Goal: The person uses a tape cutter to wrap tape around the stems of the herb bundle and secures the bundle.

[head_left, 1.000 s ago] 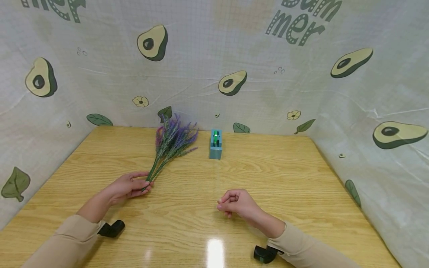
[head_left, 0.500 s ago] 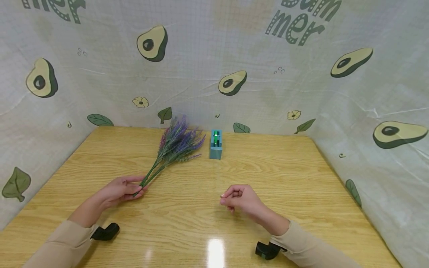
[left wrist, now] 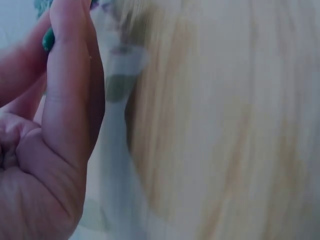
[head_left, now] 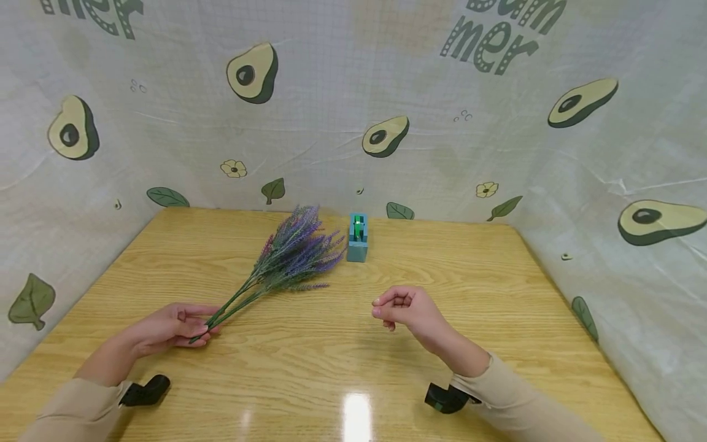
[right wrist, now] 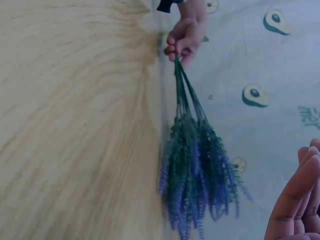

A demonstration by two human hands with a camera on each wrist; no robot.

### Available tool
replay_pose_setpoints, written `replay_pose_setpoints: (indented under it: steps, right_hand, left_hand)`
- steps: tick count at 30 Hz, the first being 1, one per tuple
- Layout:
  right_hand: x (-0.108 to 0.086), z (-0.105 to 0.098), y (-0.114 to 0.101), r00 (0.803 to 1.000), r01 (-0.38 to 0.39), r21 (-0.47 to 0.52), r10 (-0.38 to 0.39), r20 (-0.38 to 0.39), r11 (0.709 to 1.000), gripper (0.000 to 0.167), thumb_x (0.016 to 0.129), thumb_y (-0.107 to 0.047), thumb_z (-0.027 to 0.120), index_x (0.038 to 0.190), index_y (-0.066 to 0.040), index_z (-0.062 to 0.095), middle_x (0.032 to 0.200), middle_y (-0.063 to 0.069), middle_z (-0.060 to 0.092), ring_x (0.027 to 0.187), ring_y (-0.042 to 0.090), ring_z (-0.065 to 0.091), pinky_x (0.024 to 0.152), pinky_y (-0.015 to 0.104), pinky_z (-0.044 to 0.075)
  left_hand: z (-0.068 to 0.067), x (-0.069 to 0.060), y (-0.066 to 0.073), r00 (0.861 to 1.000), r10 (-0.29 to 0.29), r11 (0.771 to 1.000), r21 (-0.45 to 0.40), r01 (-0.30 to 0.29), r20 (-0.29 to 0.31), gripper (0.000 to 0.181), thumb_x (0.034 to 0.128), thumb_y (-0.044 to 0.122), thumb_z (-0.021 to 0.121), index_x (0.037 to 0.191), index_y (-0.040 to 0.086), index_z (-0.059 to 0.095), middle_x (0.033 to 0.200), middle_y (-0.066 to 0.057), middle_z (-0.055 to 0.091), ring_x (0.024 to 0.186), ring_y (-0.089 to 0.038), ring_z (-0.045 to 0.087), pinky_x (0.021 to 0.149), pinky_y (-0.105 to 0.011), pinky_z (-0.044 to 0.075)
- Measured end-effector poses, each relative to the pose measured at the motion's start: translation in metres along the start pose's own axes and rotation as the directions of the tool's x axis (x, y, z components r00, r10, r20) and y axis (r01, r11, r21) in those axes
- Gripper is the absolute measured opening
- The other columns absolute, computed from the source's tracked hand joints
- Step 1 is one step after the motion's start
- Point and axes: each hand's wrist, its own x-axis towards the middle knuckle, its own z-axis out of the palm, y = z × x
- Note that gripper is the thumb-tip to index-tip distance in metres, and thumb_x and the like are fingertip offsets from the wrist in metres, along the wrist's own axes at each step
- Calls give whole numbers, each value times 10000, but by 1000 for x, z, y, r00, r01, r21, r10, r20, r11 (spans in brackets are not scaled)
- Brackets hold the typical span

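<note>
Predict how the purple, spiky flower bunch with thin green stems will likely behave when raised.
The flower bunch is probably light: the left hand pinches it only near the stem ends. Its green stems look fairly stiff, running nearly straight. The purple, spread-out tips would likely sway or snag.

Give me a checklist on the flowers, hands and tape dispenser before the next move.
1. Left hand grips the flowers by their stems: ok.
2. Right hand free: ok, nothing visible at its fingertips.
3. Tape dispenser upright on the table: ok.
4. Green roll seated in the dispenser: ok.
5. Flowers clear of the dispenser: cannot tell, their tips reach its side in the head view.
6. Flowers lifted off the table: cannot tell.
</note>
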Motion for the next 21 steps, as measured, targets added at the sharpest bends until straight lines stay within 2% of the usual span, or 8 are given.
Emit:
replay_pose_setpoints:
  steps: [4, 8, 15, 21]
  right_hand:
    - [5, -3, -14, 999, 34, 6, -34, -21, 999, 126, 827, 30, 660, 824, -96, 668, 800, 16, 681, 599, 100, 545, 547, 224, 485]
    - [11, -6, -28, 997, 61, 9, -61, -42, 998, 154, 828, 34, 656, 817, -118, 679, 781, 15, 674, 600, 106, 543, 540, 232, 482]
    - [23, -10, -51, 992, 94, -6, -94, -87, 996, 176, 837, 46, 637, 826, -122, 687, 774, 20, 666, 610, 119, 544, 548, 243, 487]
    - [31, -15, -68, 988, 109, 16, -107, -114, 994, 220, 858, 63, 597, 825, -134, 690, 792, 11, 665, 618, 124, 523, 556, 238, 468]
  left_hand:
    - [-4, -8, 0, 1000, -3, 1000, 23, 3, 15, 424, 950, -77, 441, 1208, 208, 621, 1115, -171, 630, 955, -203, 629, 831, -272, 515]
    - [-3, -11, 1, 1000, -5, 998, 57, 4, 17, 417, 946, -74, 453, 1219, 196, 617, 1111, -179, 629, 938, -204, 636, 812, -270, 523]
    - [3, -7, 3, 997, -46, 991, 127, 38, 55, 410, 940, -72, 465, 1252, 158, 598, 1092, -198, 634, 918, -179, 637, 786, -280, 534]
    - [11, 1, 7, 997, -82, 964, 255, 76, 14, 382, 922, -16, 541, 1297, 52, 555, 1050, -193, 652, 844, -159, 649, 763, -305, 545]
